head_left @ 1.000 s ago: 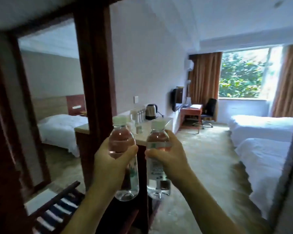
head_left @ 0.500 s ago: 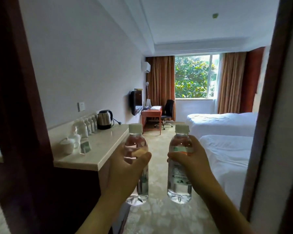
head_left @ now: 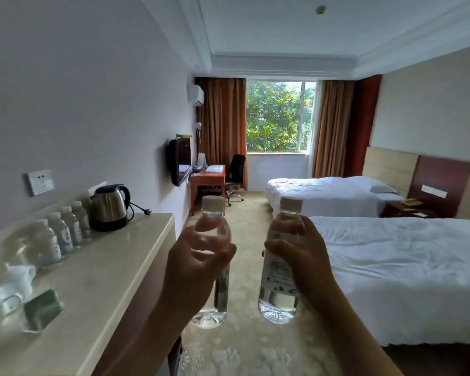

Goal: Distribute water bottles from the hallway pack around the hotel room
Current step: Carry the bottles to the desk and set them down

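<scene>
I hold two clear water bottles upright in front of me, both with pale caps. My left hand (head_left: 194, 270) is wrapped round the left bottle (head_left: 211, 308) at its upper half. My right hand (head_left: 304, 256) grips the right bottle (head_left: 278, 289), which shows a printed label. Both bottles hang over the carpet, between the counter on the left and the near bed on the right. Several more bottles (head_left: 65, 234) stand in a row along the wall on the counter (head_left: 103, 280).
A steel kettle (head_left: 110, 207) stands behind the bottle row; white cups (head_left: 8, 289) and a green packet (head_left: 42, 308) lie nearer me. Two white beds (head_left: 407, 270) fill the right side, with a nightstand (head_left: 407, 208) between. A desk (head_left: 208, 180), chair and window are at the far end.
I have walked through the doorway into the room; the dark door frames have left the view and the counter is now close on my left. Both hands still carry the bottles.
</scene>
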The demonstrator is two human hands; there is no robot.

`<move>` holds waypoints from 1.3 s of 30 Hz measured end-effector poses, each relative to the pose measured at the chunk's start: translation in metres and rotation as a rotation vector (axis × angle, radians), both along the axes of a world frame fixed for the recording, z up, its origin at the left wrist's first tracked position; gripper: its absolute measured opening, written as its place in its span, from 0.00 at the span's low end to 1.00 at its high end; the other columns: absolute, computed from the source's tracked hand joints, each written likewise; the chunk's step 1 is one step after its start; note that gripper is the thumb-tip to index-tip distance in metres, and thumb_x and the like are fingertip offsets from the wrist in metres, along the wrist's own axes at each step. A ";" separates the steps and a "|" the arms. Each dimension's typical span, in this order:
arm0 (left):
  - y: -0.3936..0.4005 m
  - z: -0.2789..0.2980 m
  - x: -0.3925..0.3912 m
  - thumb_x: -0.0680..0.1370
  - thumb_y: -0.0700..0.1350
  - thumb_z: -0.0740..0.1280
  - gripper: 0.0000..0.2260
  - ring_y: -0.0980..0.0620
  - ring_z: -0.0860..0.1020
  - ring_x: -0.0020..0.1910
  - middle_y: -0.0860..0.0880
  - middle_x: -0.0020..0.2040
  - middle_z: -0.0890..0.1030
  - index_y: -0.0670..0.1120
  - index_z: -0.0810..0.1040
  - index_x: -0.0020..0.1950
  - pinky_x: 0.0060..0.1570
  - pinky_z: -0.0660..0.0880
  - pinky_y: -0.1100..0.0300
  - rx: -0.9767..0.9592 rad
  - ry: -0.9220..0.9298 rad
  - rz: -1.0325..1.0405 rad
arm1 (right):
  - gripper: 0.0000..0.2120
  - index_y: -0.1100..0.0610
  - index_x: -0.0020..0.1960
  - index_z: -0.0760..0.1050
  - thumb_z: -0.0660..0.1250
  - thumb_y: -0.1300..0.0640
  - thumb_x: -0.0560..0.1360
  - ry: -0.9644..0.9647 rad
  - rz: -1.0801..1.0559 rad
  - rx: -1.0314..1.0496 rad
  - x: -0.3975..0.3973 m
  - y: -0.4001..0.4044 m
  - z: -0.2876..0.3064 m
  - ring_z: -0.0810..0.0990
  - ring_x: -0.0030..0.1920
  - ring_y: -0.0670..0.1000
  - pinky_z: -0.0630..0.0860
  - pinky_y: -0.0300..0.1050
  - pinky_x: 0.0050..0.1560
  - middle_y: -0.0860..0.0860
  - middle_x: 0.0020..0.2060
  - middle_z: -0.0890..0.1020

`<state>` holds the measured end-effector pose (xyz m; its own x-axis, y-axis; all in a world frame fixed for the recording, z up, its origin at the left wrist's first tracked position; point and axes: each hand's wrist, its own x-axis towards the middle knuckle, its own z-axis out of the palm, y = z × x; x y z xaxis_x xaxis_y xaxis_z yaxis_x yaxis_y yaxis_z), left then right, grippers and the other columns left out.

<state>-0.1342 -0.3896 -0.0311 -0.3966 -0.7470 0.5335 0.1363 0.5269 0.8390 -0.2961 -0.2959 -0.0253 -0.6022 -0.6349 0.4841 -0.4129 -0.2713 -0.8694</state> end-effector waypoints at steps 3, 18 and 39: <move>-0.048 -0.002 -0.038 0.68 0.52 0.73 0.17 0.61 0.83 0.44 0.58 0.44 0.84 0.51 0.79 0.55 0.34 0.78 0.70 0.011 0.014 -0.020 | 0.25 0.52 0.52 0.74 0.72 0.45 0.58 0.009 -0.020 0.001 -0.033 -0.044 -0.002 0.84 0.45 0.58 0.81 0.64 0.52 0.51 0.46 0.81; -0.318 -0.013 -0.311 0.68 0.55 0.70 0.14 0.70 0.79 0.46 0.67 0.46 0.82 0.56 0.79 0.53 0.34 0.77 0.73 -0.048 -0.010 0.064 | 0.28 0.52 0.57 0.73 0.72 0.47 0.59 -0.003 0.023 -0.041 -0.307 -0.330 -0.023 0.84 0.45 0.53 0.80 0.46 0.43 0.51 0.48 0.81; -0.818 -0.018 -0.658 0.65 0.60 0.72 0.21 0.72 0.79 0.45 0.63 0.44 0.83 0.55 0.77 0.55 0.35 0.72 0.79 -0.041 0.061 -0.009 | 0.35 0.54 0.58 0.73 0.69 0.39 0.55 0.061 -0.030 0.021 -0.637 -0.812 -0.017 0.83 0.48 0.53 0.78 0.45 0.47 0.51 0.48 0.81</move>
<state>-0.7919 -1.2080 -0.0491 -0.3693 -0.7207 0.5867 0.1910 0.5590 0.8069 -0.9328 -1.1079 -0.0420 -0.5908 -0.6276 0.5071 -0.4728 -0.2400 -0.8479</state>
